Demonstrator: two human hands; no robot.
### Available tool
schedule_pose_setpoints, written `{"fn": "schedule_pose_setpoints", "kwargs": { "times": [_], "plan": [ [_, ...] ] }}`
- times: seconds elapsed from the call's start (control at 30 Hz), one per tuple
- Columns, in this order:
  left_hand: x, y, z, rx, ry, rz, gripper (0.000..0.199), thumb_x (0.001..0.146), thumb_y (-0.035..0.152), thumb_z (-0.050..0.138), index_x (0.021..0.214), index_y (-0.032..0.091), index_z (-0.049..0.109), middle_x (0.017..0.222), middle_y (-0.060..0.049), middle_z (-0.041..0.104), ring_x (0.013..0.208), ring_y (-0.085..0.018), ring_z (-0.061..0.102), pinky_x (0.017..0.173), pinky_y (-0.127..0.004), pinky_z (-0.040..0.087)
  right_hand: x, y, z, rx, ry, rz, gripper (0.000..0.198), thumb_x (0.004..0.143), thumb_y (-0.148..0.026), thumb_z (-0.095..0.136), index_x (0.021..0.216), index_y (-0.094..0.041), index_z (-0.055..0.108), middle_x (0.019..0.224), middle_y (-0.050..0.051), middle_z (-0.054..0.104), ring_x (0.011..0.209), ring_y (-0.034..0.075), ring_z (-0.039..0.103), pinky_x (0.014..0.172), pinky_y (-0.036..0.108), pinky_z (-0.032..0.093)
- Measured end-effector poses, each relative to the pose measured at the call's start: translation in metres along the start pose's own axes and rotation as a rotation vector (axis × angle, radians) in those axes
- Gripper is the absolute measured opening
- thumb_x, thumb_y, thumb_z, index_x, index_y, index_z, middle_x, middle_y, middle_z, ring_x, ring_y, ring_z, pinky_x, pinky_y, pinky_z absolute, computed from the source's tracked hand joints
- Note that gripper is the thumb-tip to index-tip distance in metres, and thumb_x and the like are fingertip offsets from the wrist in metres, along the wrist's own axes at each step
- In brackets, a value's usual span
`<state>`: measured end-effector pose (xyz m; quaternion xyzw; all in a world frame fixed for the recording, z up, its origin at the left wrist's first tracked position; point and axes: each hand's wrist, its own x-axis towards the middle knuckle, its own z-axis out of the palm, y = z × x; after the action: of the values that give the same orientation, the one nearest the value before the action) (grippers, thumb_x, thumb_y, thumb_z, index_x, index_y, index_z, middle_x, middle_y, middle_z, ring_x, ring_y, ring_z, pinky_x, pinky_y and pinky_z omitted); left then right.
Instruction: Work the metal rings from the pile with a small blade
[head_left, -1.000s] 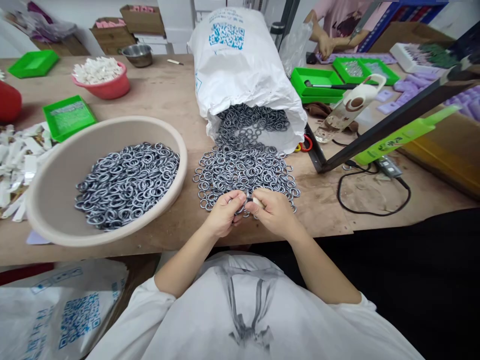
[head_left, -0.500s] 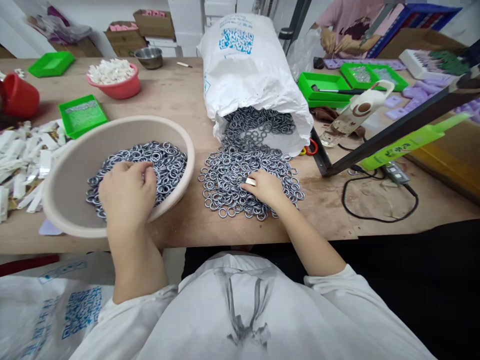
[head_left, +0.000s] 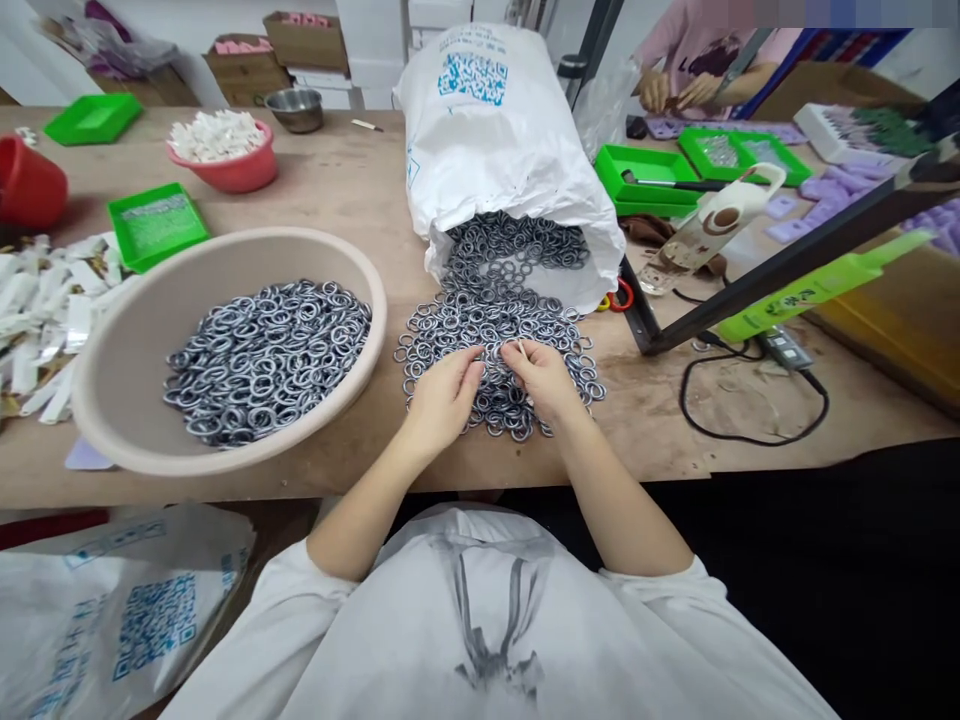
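Basin [head_left: 135,340] holds a big heap of rings [head_left: 270,360]; plenty left in pile [head_left: 495,320] and sack [head_left: 502,150]. Right hand [head_left: 551,383] pinches a pale tool [head_left: 523,350]; can't tell if left hand [head_left: 441,398] grips anything.

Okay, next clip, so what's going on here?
A person has both hands over a loose pile of grey rings on the table. The right hand pinches a small white object; whether the left hand holds a ring is too small to tell. A white sack lies open behind the pile, and a wide basin at the left holds more rings.
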<state>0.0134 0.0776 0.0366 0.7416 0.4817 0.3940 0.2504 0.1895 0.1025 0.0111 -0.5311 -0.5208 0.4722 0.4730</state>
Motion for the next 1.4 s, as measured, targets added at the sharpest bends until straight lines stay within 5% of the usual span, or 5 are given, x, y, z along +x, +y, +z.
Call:
{"fn": "schedule_pose_setpoints", "kwargs": {
  "times": [0.17, 0.47, 0.57, 0.8, 1.4],
  "plan": [
    [0.015, -0.027, 0.049, -0.267, -0.038, -0.222, 0.032, 0.093, 0.038, 0.057, 0.112, 0.017, 0.073, 0.095, -0.008, 0.078, 0.079, -0.02, 0.07, 0.076, -0.031, 0.054, -0.005, 0.01, 0.007, 0.024, 0.069, 0.072, 0.047, 0.07, -0.065, 0.072, 0.07, -0.02, 0.058, 0.056, -0.006, 0.042, 0.052, 0.01, 0.034, 0.048, 0.025, 0.025],
    [0.017, -0.032, 0.023, -0.158, 0.131, -0.197, 0.018, 0.088, 0.025, 0.063, 0.096, 0.021, 0.078, 0.102, -0.008, 0.077, 0.098, -0.022, 0.069, 0.093, -0.035, 0.049, -0.003, 0.011, -0.006, -0.383, 0.077, -0.052, 0.041, 0.083, -0.05, 0.063, 0.106, -0.017, 0.07, 0.084, 0.004, 0.068, 0.077, 0.019, 0.059, 0.073, 0.031, 0.046],
    [0.014, -0.022, 0.018, -0.447, 0.026, -0.301, 0.018, 0.085, 0.032, 0.069, 0.094, 0.019, 0.076, 0.084, -0.005, 0.075, 0.073, -0.017, 0.067, 0.072, -0.029, 0.053, -0.011, 0.005, -0.002, -0.23, -0.02, -0.142, 0.047, 0.084, -0.048, 0.066, 0.122, -0.021, 0.066, 0.101, 0.006, 0.069, 0.09, 0.021, 0.062, 0.083, 0.035, 0.048],
    [0.001, 0.015, 0.017, -1.176, -0.195, -0.582, 0.047, 0.068, 0.056, 0.082, 0.074, 0.016, 0.059, 0.059, 0.005, 0.053, 0.047, -0.005, 0.047, 0.047, -0.017, 0.038, -0.032, -0.001, 0.011, -0.085, 0.027, -0.319, 0.034, 0.084, -0.053, 0.07, 0.101, -0.024, 0.069, 0.094, 0.004, 0.063, 0.085, 0.02, 0.061, 0.08, 0.036, 0.05],
    [-0.006, 0.018, 0.01, -1.25, -0.148, -0.637, 0.057, 0.063, 0.042, 0.091, 0.1, 0.015, 0.057, 0.069, 0.005, 0.063, 0.051, -0.005, 0.056, 0.046, -0.015, 0.039, -0.042, -0.018, 0.004, -0.222, 0.08, -0.394, 0.039, 0.086, -0.062, 0.065, 0.084, -0.024, 0.075, 0.073, 0.002, 0.055, 0.071, 0.019, 0.05, 0.07, 0.035, 0.043]
  ]
}}
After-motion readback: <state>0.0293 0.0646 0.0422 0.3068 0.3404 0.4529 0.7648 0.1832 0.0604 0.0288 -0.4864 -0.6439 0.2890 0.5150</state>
